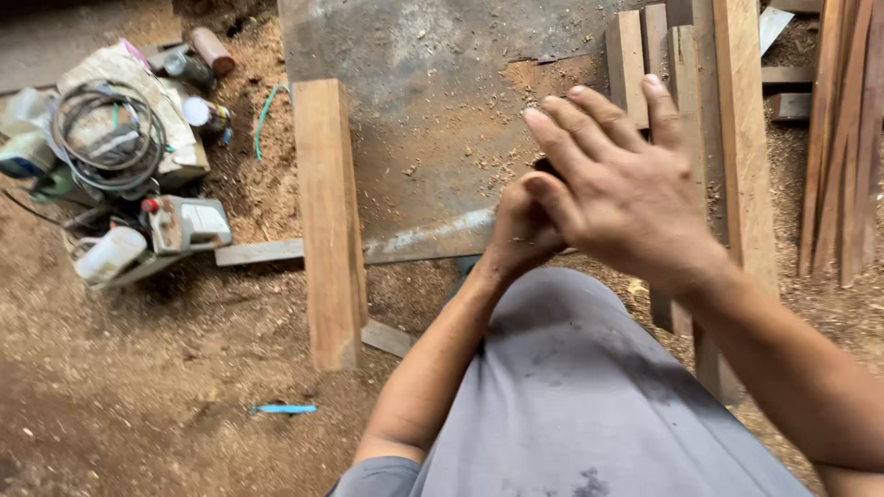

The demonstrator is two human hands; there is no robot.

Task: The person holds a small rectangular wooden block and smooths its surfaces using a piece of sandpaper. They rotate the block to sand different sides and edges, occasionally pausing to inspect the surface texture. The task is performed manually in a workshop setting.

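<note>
My left hand [521, 230] is curled into a fist just above my grey-clad knee [571, 387], closed round a small dark thing of which only the top [549, 167] shows. My right hand [626, 184] lies over it with fingers stretched and spread, its palm against the left fist. Both hands hover in front of a worn metal sheet [433, 120] dusted with wood shavings. What the dark thing is cannot be made out.
A thick wooden block [330, 221] stands left of my hands. Planks [737, 129] and thin slats [843, 138] lie to the right. At far left sit coiled cable [109, 138], cans and a white container [109, 253]. A blue pen-like object [284, 409] lies on the sawdust floor.
</note>
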